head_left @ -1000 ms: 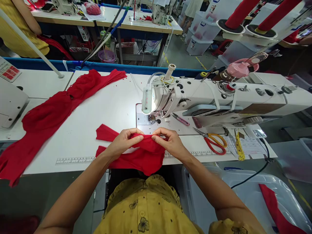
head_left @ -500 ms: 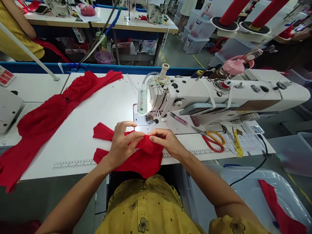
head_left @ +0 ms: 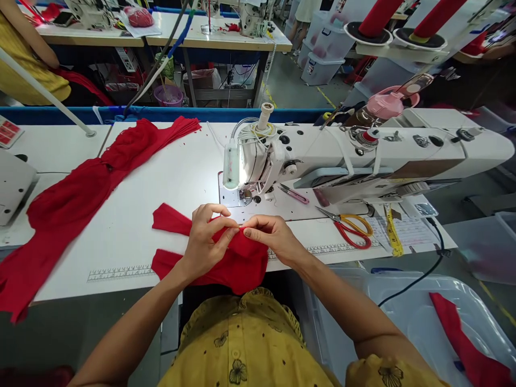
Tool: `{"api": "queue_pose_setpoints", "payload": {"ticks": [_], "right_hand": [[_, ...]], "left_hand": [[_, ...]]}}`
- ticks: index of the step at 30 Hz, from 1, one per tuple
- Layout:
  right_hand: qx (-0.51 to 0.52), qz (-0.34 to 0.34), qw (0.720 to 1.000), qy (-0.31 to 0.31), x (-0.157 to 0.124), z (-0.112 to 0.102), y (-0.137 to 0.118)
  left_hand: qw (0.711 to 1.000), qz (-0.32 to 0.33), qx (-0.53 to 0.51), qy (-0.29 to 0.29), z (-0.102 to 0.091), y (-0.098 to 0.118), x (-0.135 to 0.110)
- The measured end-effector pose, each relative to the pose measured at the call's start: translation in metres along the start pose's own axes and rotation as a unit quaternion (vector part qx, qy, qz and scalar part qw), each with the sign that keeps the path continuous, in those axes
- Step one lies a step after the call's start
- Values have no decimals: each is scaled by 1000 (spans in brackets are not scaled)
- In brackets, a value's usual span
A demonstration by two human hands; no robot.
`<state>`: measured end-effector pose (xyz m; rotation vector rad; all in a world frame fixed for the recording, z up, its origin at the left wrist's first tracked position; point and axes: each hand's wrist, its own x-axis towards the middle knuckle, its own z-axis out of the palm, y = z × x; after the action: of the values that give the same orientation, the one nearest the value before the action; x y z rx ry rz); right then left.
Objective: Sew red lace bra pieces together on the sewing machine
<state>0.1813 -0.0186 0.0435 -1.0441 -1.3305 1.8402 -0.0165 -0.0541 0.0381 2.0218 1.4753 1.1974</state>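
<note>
A piece of red fabric (head_left: 245, 263) lies at the table's front edge, partly hanging over it, with two strips reaching out to the left. My left hand (head_left: 209, 236) pinches its upper edge between thumb and fingers. Close beside it, my right hand (head_left: 270, 236) pinches the same edge, the fingertips of both hands nearly touching. Just beyond my hands stands a white sewing machine (head_left: 322, 153), its needle area lit. Fabric under my left palm is partly hidden.
Thread snips (head_left: 294, 194) and scissors (head_left: 350, 228) lie right of my hands, near a yellow tape measure (head_left: 392, 231). A long red fabric pile (head_left: 76, 199) covers the table's left. A clear plastic bin (head_left: 403, 328) sits below right. Another person's arm (head_left: 34, 37) shows at upper left.
My left hand's fingertips have closed onto the fabric edge, right beside my right hand's. The view has shifted slightly; other things stay in place.
</note>
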Motion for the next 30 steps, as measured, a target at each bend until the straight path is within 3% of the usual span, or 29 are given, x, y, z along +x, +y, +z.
{"api": "queue_pose_setpoints", "payload": {"ticks": [5, 10, 14, 17, 22, 26, 30], "right_hand": [[19, 14, 1000, 8, 1, -3, 5], [14, 19, 1000, -17, 3, -6, 8], [-37, 6, 999, -32, 4, -7, 8], [-136, -47, 990, -3, 4, -8, 8], [-336, -162, 925, 75, 5, -9, 12], [-441, -216, 863, 115, 5, -3, 18], [-508, -263, 810, 129, 4, 3, 22]], "left_hand": [[980, -110, -165, 5, -3, -1, 2], [962, -112, -248, -32, 0, 0, 0], [985, -87, -139, -52, 0, 1, 4], [989, -103, -57, -91, -6, -1, 12], [977, -78, -4, -199, -18, 0, 17], [971, 9, 157, -179, -13, 15, 7], [964, -29, 188, -185, 0, 28, -6]]}}
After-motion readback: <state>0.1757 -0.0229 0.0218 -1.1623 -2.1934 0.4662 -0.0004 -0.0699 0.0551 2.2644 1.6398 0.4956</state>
